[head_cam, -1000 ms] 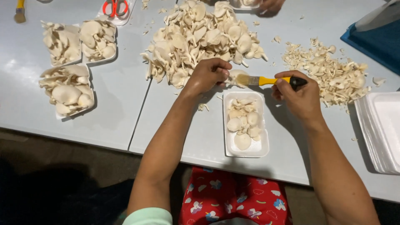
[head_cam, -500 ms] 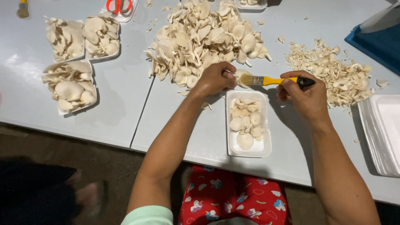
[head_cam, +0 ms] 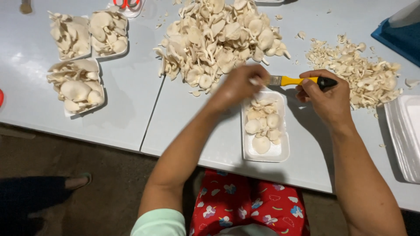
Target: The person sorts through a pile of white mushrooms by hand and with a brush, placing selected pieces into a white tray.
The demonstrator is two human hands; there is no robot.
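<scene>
Since a moment ago, my left hand (head_cam: 236, 85) has lifted off the heap (head_cam: 218, 37) and sits blurred at the tray's (head_cam: 265, 153) 12 o'clock, fingers curled round a small mushroom (head_cam: 255, 81). My right hand (head_cam: 326, 98), at the tray's 2 o'clock, grips the brush (head_cam: 297, 81), bristles touching that mushroom. Three filled trays (head_cam: 83, 52) lie at 9 o'clock on the bench (head_cam: 131, 105).

— How many filled trays do you have on the table?

— You have three filled trays (head_cam: 78, 91) at the left and one part-filled tray (head_cam: 264, 150) in front of you, so four.

— And mushroom heaps?

— Two: one big pile of whole mushrooms (head_cam: 221, 37) and one smaller pile of trimmings (head_cam: 358, 72).

— Tools?

— One yellow-handled brush (head_cam: 297, 81). One stack of empty trays (head_cam: 404, 135) sits at your right.
</scene>
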